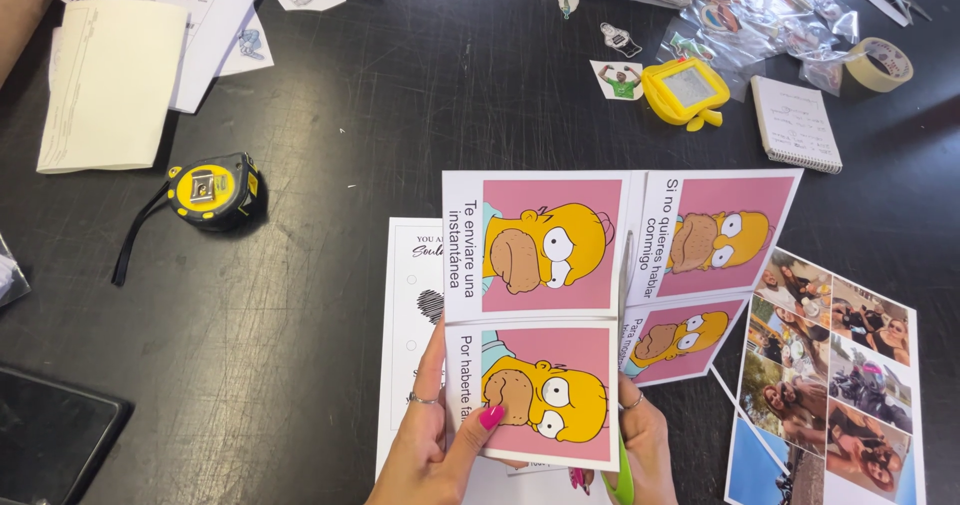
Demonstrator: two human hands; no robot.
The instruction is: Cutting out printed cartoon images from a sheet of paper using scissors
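While you look down from your head camera, your left hand (432, 435) holds a printed sheet (545, 315) of pink cartoon pictures, its fingers (490, 417) pinched tight on the bottom edge. Your right hand (640, 445) sits behind the sheet, its fingers closed on green-handled scissors (624, 365). The scissor blades stand up in the cut between the left pictures and the right ones. The sheet is lifted just above the black worktop (350, 145), over a white paper (410, 295). A photo sheet (830, 365) lies to the right. A yellow tape measure (212, 193) rests well off to the left.
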